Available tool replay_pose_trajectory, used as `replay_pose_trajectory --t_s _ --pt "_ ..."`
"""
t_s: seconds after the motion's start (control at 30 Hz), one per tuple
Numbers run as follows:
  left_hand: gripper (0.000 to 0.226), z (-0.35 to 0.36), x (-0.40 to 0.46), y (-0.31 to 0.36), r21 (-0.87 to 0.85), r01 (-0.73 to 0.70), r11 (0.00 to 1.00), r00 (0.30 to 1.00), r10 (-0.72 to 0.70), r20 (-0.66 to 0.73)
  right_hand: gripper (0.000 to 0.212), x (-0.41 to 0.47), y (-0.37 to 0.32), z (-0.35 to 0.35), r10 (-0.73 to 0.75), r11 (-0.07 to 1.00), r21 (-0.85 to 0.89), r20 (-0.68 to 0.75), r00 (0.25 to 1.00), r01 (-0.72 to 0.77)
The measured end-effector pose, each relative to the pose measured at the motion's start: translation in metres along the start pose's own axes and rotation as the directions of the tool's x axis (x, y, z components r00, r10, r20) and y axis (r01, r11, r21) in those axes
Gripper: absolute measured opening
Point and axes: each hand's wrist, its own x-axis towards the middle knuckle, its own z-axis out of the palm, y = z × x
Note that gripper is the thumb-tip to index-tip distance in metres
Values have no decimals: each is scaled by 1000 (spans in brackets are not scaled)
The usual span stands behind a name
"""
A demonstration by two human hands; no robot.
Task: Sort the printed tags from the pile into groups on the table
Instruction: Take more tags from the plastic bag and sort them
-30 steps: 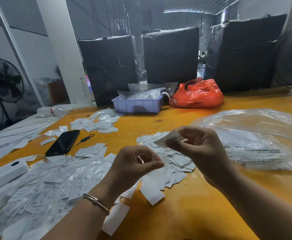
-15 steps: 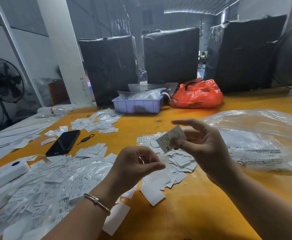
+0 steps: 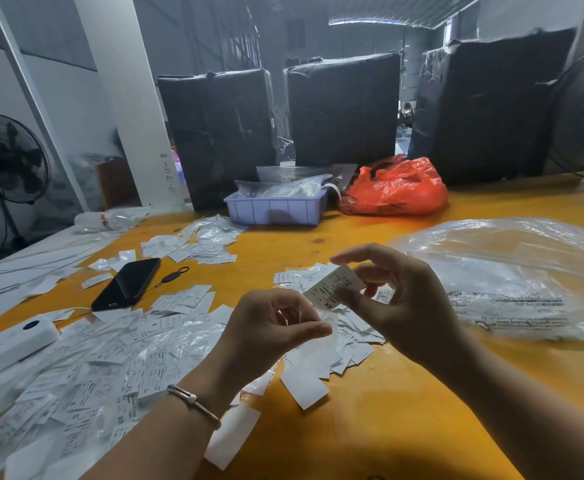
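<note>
Tag (image 3: 332,288), centre frame, marked XS: paper-light, limp, likely slippery in its sleeve. My right hand (image 3: 404,306) pinches one edge; my left hand (image 3: 276,327) pinches clear film (image 3: 328,318) below it.

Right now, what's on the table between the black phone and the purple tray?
In the head view, a scattered group of printed tags lies on the table between the black phone and the purple tray.
</note>
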Motion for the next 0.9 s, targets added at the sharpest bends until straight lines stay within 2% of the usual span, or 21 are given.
replay_pose_trajectory --t_s 0.07,0.17,0.3,0.47,0.63,0.8,0.9 --pt "11 0 0 0 -7 7 1000 1000 -7 4 31 1 -1 0 -14 1000 11 -14 1000 14" --pt "11 -1 0 -1 -17 19 1000 1000 -19 1 26 2 -3 -5 -14 992 121 -48 999 20" --pt "11 -1 0 0 -22 36 999 999 -36 0 23 2 -4 -6 -7 984 177 -22 1000 11" --pt "12 -2 0 -3 -32 60 998 998 -60 0 21 2 1 -1 -22 998 66 -11 1000 23" --pt "18 -1 0 -4 -15 51 999 998 -51 21 15 1 4 -1 -132 989 -72 8 991 132" --pt "15 0 0 -6 -29 54 998 998 -53 40 15 3 6 -3 -137 990 -28 18 990 137" --pt "21 0 0 -7 -35 63 997 997 -61 44 17 2 7 -3 -152 983 -95 62 987 157"
